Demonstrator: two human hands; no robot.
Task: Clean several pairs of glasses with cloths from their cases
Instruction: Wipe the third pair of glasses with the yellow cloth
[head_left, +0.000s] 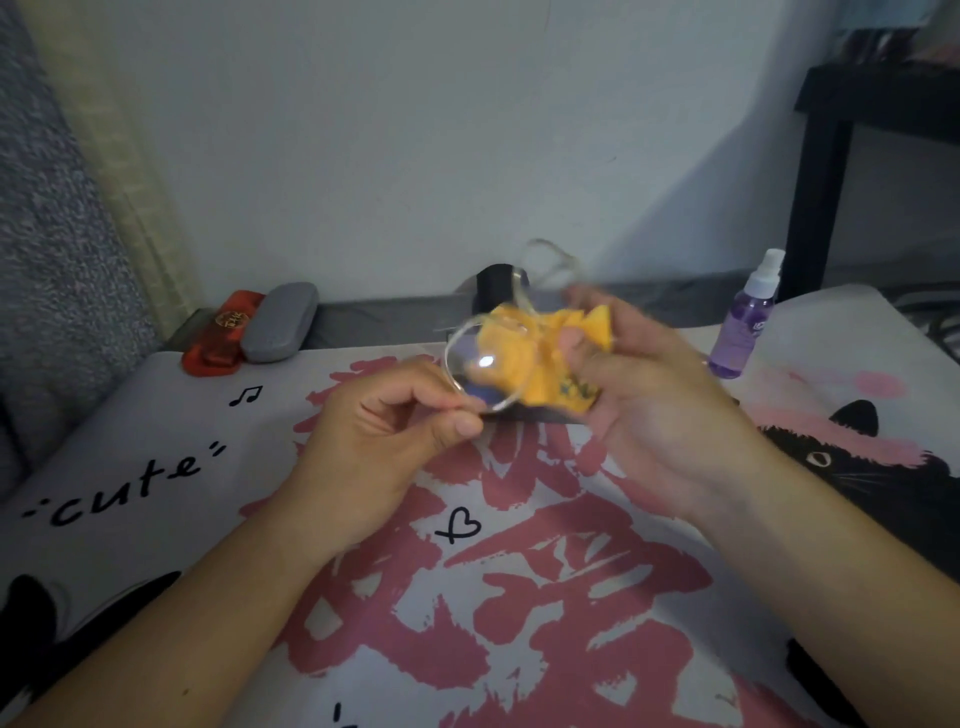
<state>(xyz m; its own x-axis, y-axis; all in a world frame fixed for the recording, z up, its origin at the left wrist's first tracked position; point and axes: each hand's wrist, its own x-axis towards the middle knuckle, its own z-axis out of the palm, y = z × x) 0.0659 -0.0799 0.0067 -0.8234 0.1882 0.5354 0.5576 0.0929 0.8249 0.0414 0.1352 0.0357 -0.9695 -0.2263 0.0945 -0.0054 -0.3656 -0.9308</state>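
A pair of glasses (480, 364) with a clear frame and round lenses hangs in the air above the printed mat (156, 467). My left hand (384, 431) pinches the rim of the nearer lens between thumb and fingers. My right hand (639, 395) grips a crumpled yellow cloth (540, 358) pressed against the glasses behind that lens. The far lens and temples are blurred. A dark case (524, 413) lies on the mat under the hands, mostly hidden.
A red case (221, 338) and a grey case (280, 322) lie side by side at the back left. A purple spray bottle (745, 322) stands at the right. A dark object (496, 286) sits by the wall. A black table (852, 135) stands at the far right.
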